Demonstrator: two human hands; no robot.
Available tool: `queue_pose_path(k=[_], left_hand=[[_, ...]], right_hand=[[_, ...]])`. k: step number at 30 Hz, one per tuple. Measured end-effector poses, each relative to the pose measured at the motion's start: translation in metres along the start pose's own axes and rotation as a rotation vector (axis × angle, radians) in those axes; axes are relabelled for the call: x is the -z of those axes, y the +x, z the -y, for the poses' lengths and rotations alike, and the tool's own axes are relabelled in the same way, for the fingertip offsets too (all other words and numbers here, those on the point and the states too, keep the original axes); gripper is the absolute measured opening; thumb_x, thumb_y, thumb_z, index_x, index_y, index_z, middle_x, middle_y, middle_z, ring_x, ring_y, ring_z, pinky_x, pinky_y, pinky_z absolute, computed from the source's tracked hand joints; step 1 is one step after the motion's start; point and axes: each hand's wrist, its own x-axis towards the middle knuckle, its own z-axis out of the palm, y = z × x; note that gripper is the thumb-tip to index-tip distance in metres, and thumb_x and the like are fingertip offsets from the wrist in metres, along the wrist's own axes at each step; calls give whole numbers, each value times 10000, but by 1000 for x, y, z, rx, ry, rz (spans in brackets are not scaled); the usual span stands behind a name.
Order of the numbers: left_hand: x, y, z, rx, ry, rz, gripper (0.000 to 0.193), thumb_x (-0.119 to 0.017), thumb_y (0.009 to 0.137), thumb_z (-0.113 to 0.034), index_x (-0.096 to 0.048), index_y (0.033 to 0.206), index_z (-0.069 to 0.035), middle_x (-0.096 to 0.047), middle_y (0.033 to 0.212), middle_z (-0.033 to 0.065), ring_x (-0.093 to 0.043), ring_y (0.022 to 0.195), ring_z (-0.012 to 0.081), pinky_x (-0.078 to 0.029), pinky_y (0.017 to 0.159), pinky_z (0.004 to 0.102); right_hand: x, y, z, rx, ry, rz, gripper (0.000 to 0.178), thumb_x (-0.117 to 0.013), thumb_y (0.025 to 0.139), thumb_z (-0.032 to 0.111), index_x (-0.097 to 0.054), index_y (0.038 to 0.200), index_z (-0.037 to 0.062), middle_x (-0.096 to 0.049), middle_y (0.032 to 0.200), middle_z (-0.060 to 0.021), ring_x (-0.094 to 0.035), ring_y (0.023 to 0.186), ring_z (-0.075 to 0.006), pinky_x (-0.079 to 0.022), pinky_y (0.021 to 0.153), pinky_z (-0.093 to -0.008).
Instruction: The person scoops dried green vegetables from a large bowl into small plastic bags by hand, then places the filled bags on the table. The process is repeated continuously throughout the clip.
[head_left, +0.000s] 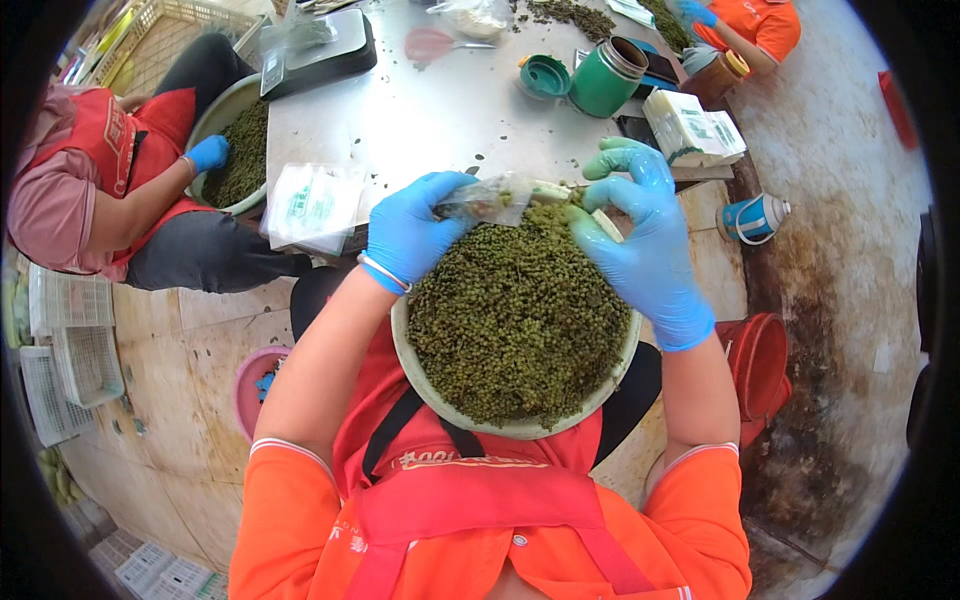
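Note:
A round metal bowl (520, 428) heaped with small green dried bits rests on my lap. Above its far rim, my left hand (410, 232) in a blue glove pinches a small clear plastic bag (487, 199) partly filled with the green bits. My right hand (645, 240), also in a blue glove, holds a pale scoop-like piece (556, 192) at the bag's mouth, fingers spread above it.
A steel table (440, 115) ahead carries a black scale (318, 52), a green jar (606, 76) with its lid (545, 76) off, and stacked bags (314, 205). A person at left reaches a gloved hand (208, 153) into another bowl (236, 155). Red buckets (757, 362) stand at right.

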Motion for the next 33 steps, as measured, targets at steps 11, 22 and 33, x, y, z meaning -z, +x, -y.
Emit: queue_pose_path(k=[11, 22, 33], left_hand=[[-2, -8, -40, -162, 127, 81, 676, -727, 706, 25, -578, 1350, -117, -672, 1159, 119, -673, 997, 214, -545, 843, 326], [-3, -12, -33, 140, -53, 225, 630, -794, 738, -76, -564, 1324, -74, -669, 1147, 179, -679, 1017, 277, -538, 862, 348], [-2, -17, -38, -29, 247, 17, 591, -804, 725, -72, -589, 1275, -58, -659, 1161, 185, -668, 1056, 286, -526, 913, 361]], right_hand=[[-26, -3, 14, 180, -186, 330, 311, -742, 793, 319, -693, 1089, 239, -647, 1117, -9, -481, 1221, -322, -215, 1079, -636], [-40, -10, 1, 222, -312, 202, 218, -714, 773, 223, -727, 986, 268, -638, 1049, -5, -498, 1164, -304, -251, 1076, -651], [-46, -10, 2, 174, -333, 134, 171, -736, 758, 237, -660, 895, 166, -577, 920, -53, -533, 1015, -302, -348, 1019, -569]])
